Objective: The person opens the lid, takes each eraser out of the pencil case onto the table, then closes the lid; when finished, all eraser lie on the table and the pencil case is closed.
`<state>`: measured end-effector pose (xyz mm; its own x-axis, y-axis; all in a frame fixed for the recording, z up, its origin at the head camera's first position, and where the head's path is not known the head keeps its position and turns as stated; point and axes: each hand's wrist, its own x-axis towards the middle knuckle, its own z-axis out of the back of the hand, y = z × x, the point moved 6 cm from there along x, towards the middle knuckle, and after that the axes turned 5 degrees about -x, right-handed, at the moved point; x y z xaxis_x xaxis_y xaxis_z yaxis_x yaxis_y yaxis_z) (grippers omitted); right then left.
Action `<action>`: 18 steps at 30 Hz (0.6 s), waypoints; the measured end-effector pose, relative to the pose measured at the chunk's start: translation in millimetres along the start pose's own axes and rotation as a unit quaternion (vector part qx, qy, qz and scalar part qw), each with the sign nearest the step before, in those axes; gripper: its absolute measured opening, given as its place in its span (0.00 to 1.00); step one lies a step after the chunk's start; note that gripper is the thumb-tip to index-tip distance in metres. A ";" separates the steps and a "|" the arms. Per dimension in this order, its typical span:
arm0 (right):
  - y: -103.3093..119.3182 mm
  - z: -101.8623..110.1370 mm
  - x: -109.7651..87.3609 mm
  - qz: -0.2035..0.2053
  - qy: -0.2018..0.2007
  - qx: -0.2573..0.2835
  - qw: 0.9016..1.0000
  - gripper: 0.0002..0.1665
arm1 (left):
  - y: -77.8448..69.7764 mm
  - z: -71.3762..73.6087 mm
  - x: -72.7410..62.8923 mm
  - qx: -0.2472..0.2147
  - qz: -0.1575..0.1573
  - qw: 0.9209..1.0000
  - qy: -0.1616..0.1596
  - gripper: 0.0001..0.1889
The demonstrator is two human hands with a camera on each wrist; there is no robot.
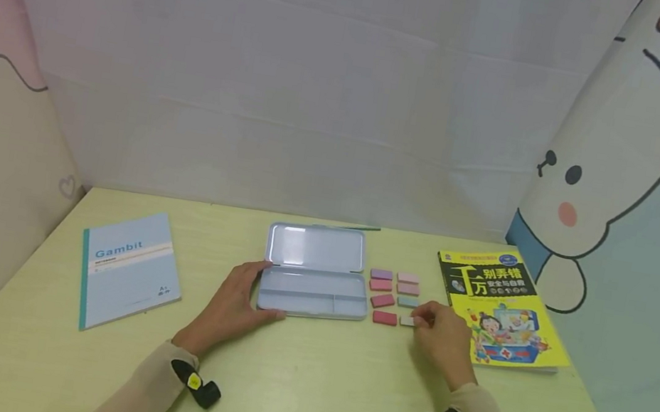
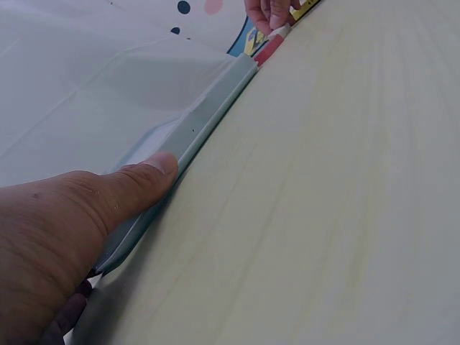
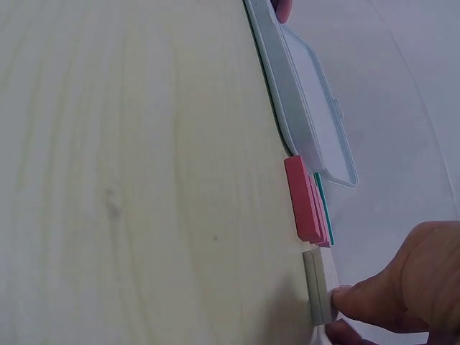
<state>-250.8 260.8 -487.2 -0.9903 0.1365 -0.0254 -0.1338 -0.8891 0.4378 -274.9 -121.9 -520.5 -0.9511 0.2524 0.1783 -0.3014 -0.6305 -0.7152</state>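
Observation:
An open light-blue pencil case (image 1: 298, 294) lies on the table, its lid (image 1: 317, 246) folded back and its tray divided into compartments. My left hand (image 1: 238, 296) grips the case's left end, with the thumb on the front rim and the fingers by the back left corner. To the right of the case stand two columns of small rectangular blocks, among them a purple block (image 1: 382, 274), a red block (image 1: 385, 318) and a teal block (image 1: 407, 302). At the front of the right column, my right hand (image 1: 442, 335) pinches a white block (image 3: 321, 286) between thumb and fingers.
A yellow book (image 1: 518, 329) lies just right of my right hand. On the left is a light-blue notebook (image 1: 132, 268). A thin dark-green stick (image 1: 362, 228) lies behind the lid. White and cartoon-printed cloth (image 1: 322, 89) borders the table (image 1: 301, 389) at the back and sides.

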 end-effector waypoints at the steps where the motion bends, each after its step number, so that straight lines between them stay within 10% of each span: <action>1: -0.4 0.6 -0.1 0.001 -0.007 0.001 1.000 0.08 | -0.3 0.2 -0.1 -0.001 -0.001 1.000 0.000 0.52; 18: 2.0 1.6 -0.6 0.013 -0.039 0.063 0.997 0.09 | -2.4 2.4 0.3 -0.005 0.003 1.000 0.005 0.52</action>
<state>-250.4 259.6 -484.9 -0.9868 0.1519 0.0560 -0.0971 -0.8320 0.5463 -274.6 -122.1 -517.1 -0.9518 0.2566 0.1679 -0.2959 -0.6247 -0.7227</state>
